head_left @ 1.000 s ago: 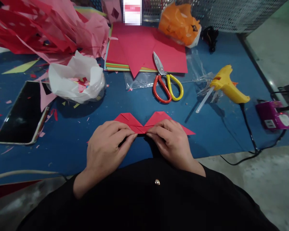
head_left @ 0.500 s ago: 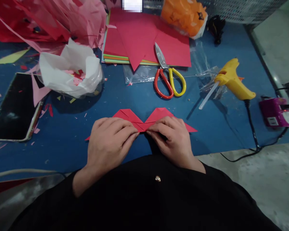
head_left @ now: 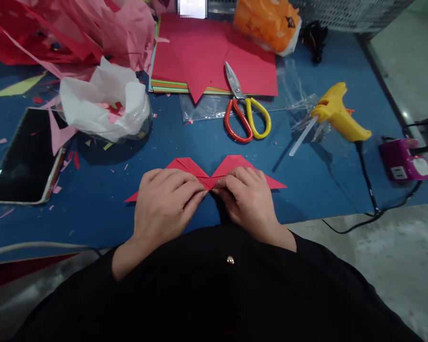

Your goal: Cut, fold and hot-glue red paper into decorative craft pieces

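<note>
The left hand (head_left: 167,202) and right hand (head_left: 248,199), nearly together, both pinch the folded red paper (head_left: 232,164) at six o'clock; its long axis runs roughly nine to three.

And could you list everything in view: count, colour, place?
Folded paper: 1, red, in both hands
Scissors: 1, red/yellow handles, centre
Glue gun: 1, yellow, right
Socket box: 1, purple, far right
Paper stack: 1, multicoloured, top centre
Plastic pouch: 1, clear, centre
Plastic bag: 1, orange, top right
Cable bundle: 1, black, top right
Mesh basket: 1, grey, top right
Lined bowl: 1, white, left
Smartphone: 1, black, left
Crumpled sheets: several, red/pink, top left
Paper scraps: many, mixed colours, left
Table: 1, blue, centre
Floor: 1, grey, right
Garment: 1, black, bottom
Left hand: 1, bare, centre
Right hand: 1, bare, centre
</note>
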`<action>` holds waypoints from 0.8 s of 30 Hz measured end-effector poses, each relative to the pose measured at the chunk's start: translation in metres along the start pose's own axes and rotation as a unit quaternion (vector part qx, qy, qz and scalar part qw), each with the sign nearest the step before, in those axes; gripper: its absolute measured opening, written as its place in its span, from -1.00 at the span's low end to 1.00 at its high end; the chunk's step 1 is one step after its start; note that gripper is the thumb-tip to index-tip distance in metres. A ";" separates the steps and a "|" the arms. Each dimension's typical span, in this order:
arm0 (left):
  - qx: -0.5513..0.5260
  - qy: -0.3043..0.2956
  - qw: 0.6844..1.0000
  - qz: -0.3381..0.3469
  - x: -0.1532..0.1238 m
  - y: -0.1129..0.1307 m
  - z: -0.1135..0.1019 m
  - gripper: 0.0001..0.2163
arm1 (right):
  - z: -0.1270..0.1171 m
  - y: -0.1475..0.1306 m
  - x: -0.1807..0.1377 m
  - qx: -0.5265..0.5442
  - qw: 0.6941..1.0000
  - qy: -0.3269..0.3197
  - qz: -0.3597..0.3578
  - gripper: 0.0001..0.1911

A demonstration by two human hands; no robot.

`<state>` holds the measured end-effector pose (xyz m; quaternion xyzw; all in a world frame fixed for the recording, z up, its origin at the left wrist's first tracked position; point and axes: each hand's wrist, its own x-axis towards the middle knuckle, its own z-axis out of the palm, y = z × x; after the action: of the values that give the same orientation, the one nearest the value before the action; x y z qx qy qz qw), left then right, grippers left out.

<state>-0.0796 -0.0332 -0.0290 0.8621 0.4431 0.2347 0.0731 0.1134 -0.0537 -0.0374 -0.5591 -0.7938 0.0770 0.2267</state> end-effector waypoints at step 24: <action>0.086 0.077 0.985 0.124 -0.009 0.005 0.002 -0.78 | -0.004 0.003 0.003 -0.026 0.999 -0.016 0.029 -0.72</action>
<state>-0.0791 -0.0430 -0.0317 0.8929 0.3553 0.2686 -0.0656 0.1167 -0.0503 -0.0337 -0.5863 -0.7826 0.0715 0.1969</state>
